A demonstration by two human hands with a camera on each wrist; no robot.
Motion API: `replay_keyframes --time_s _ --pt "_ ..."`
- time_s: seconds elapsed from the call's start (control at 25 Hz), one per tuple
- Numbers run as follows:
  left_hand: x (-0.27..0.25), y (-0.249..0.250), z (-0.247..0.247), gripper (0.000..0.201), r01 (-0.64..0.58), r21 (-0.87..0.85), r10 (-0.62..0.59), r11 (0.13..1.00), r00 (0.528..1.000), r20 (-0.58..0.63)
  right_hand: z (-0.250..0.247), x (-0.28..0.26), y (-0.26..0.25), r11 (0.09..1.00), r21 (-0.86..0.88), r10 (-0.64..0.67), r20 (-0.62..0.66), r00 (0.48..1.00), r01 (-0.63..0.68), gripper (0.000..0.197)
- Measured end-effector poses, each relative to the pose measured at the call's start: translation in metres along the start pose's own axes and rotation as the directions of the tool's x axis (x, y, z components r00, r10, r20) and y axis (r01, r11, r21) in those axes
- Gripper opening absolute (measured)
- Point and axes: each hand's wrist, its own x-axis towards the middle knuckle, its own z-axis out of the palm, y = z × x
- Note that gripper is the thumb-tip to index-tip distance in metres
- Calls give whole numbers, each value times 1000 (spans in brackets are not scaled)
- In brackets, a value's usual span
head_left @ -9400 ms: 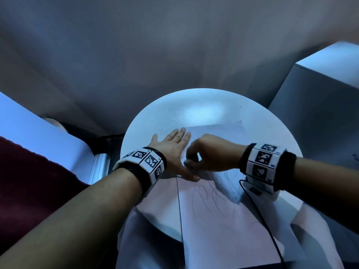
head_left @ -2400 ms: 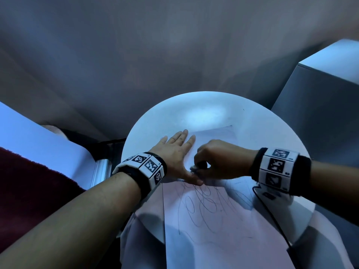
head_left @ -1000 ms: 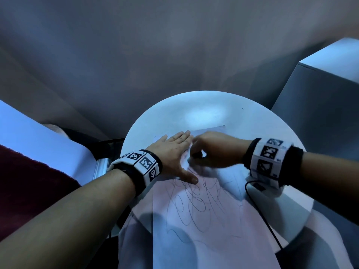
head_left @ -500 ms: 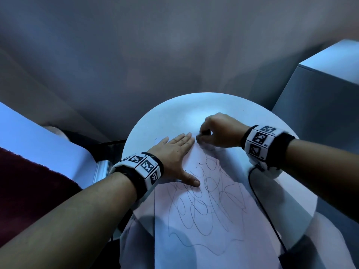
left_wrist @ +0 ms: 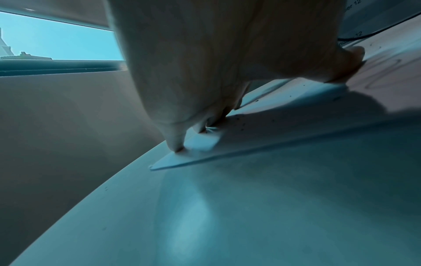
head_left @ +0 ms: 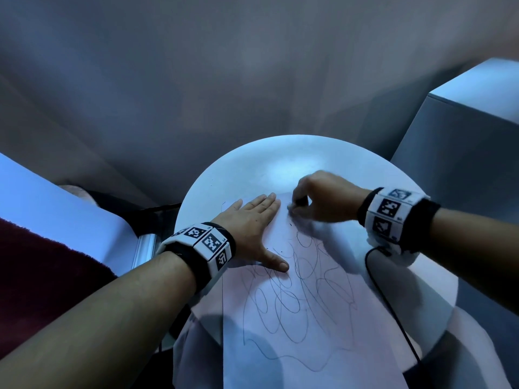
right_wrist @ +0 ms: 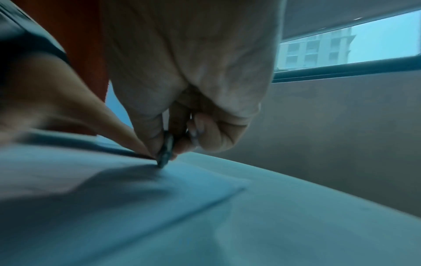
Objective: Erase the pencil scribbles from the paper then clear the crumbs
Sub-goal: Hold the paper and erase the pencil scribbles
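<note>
A white sheet of paper (head_left: 323, 346) lies on the round white table (head_left: 252, 169), covered in looping pencil scribbles (head_left: 297, 293). My left hand (head_left: 250, 220) lies flat on the paper's far left part, fingers straight and thumb spread, pressing it down (left_wrist: 177, 147). My right hand (head_left: 314, 197) pinches a small grey eraser (right_wrist: 165, 151) between thumb and fingers, with its tip touching the paper near the far edge. Small dark crumbs (left_wrist: 241, 124) dot the paper beside the left fingers.
A black cable (head_left: 390, 301) runs from my right wrist across the table's right side. A grey box (head_left: 460, 153) stands to the right. A white ledge (head_left: 56, 203) and a dark red cloth (head_left: 33, 279) are on the left. A wall rises behind the table.
The right hand with the eraser moved from the middle of the paper to its far edge, then came back a little. The paper slid toward me, showing more scribbles. The left hand stays flat.
</note>
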Motion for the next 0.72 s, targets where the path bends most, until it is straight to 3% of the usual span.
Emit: replay_keyframes --time_s 0.08,0.16,0.28,0.36,0.44,0.52,0.56,0.68,0.72 --pt "0 0 -1 136 0 0 0 1000 1000 8 10 -20 -24 992 13 -128 131 983 127 37" --pt "1 0 -1 135 -1 -1 1 1000 1000 11 9 -24 -31 991 1 -131 198 971 133 34" --pt "1 0 -1 136 3 -4 -3 1000 1000 -2 -6 6 -8 997 -53 51 15 999 -50 30" --pt "0 1 0 136 4 -2 -4 1000 1000 -2 0 6 -9 997 -60 42 -42 998 -45 25" --pt "1 1 -1 136 2 -6 -2 1000 1000 3 8 -15 -35 992 -58 -105 61 993 108 22" --pt "2 0 -2 136 -1 -11 1 1000 1000 13 11 -28 -46 987 3 -157 192 969 160 24" --pt "2 0 -2 136 -1 -8 2 1000 1000 15 8 -22 -41 992 0 -127 189 974 129 28" --pt "1 1 -1 136 2 2 -2 1000 1000 0 -8 9 -10 996 -57 64 11 998 -63 30" --pt "1 1 -1 136 3 4 -3 1000 1000 -2 -5 10 -6 996 -52 65 -24 998 -66 28"
